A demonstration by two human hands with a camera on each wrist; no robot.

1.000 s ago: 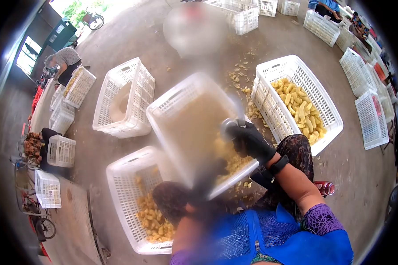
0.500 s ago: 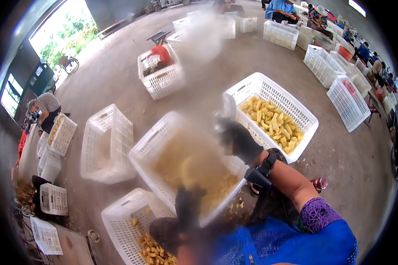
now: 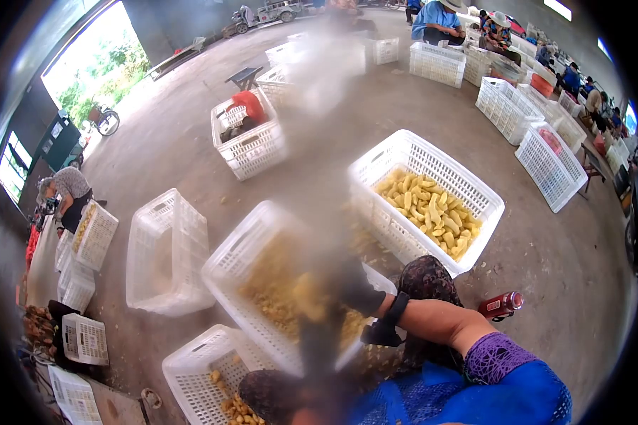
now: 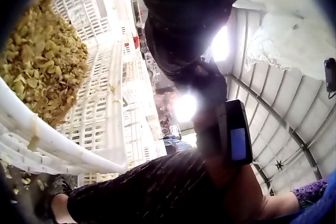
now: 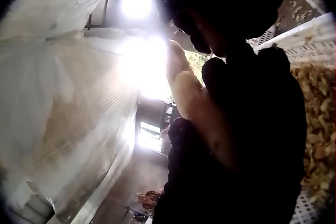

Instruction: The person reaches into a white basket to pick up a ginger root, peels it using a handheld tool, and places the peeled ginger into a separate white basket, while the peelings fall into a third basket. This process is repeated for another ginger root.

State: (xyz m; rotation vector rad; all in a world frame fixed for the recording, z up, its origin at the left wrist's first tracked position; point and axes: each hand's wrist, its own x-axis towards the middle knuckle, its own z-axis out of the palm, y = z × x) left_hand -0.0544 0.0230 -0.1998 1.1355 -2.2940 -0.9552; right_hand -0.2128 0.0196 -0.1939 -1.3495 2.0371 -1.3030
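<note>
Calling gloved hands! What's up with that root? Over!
Left hand grips pale root. Right hand close by, grip unclear. Crate of peelings below. Blur clouds head view.

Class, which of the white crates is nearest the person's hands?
The middle crate, holding flaky scraps: in the head view, the left hand and right hand overlap this crate alone. The crate of large yellow pieces stands farther right.
</note>
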